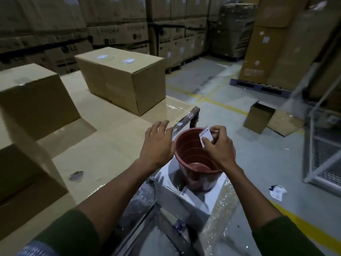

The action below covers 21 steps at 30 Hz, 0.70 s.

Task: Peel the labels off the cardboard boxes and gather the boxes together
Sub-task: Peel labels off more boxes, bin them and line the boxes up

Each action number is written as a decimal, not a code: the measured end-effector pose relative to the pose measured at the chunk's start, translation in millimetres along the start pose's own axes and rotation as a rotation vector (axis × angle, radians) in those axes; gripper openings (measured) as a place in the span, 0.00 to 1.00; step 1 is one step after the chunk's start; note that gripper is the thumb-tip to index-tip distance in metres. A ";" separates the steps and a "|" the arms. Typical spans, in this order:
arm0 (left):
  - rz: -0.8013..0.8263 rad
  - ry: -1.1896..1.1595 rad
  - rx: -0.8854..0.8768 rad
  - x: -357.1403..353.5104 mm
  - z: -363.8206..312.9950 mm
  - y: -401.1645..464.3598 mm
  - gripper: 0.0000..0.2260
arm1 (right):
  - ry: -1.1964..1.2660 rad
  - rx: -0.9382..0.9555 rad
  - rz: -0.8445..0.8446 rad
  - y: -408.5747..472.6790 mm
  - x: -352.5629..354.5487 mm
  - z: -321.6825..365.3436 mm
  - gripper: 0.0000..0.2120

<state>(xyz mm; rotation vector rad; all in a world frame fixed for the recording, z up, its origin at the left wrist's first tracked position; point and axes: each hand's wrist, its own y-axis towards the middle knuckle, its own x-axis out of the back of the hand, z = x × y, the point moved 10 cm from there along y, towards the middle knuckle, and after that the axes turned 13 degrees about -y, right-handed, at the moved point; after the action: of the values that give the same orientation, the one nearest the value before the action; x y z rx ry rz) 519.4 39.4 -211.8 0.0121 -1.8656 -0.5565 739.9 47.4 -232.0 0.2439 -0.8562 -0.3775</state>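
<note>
Pinched between thumb and fingertips of the right hand (218, 145) is a small white label (206, 135), held over the mouth of a red bucket (191, 156); its print is too small to read, and the fingers hide its lower corner. Just left of that grip, the left hand (157, 143) hovers with fingers spread and loosely bent, holding nothing, above the edge of the table (103, 148).

Directly beneath the grip, the bucket stands on a white box (186, 198) wrapped in clear film; the bucket covers most of the box's printed lettering, and only a few dark letters show. Both forearms run back toward the camera into dark green sleeves (70, 235), cut off by the bottom edge.

Right of the grip and lower, a crumpled scrap (277, 192) lies on the grey floor (258, 156), near a wire cage (324, 145) that the right edge crops.

Left of the grip, two boxes (35, 100) sit on the table in shadow, both cut off by the left edge. Beyond the grip and to its left stands a closed carton (123, 78) with two pale labels on its top, blurred. Farther right, an open small carton (258, 119) rests on the floor beside flattened cardboard. Stacked cartons (118, 36) fill the dim background; their markings are mostly illegible.
</note>
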 end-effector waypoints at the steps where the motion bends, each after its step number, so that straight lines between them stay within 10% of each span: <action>1: 0.013 -0.002 0.005 -1.4 0.0 -1.0 0.26 | -0.009 -0.002 0.006 -0.3 -2.8 -3.7 0.17; 21: -0.378 0.227 0.243 138.6 109.5 -116.6 0.07 | 0.271 0.504 0.107 -20.5 -88.1 201.9 0.06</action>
<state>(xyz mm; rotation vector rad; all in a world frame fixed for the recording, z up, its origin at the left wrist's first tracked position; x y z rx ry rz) 340.6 -61.7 -161.0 0.5760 -1.7035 -0.5550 527.1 53.9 -171.8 0.6968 -0.6811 -0.0188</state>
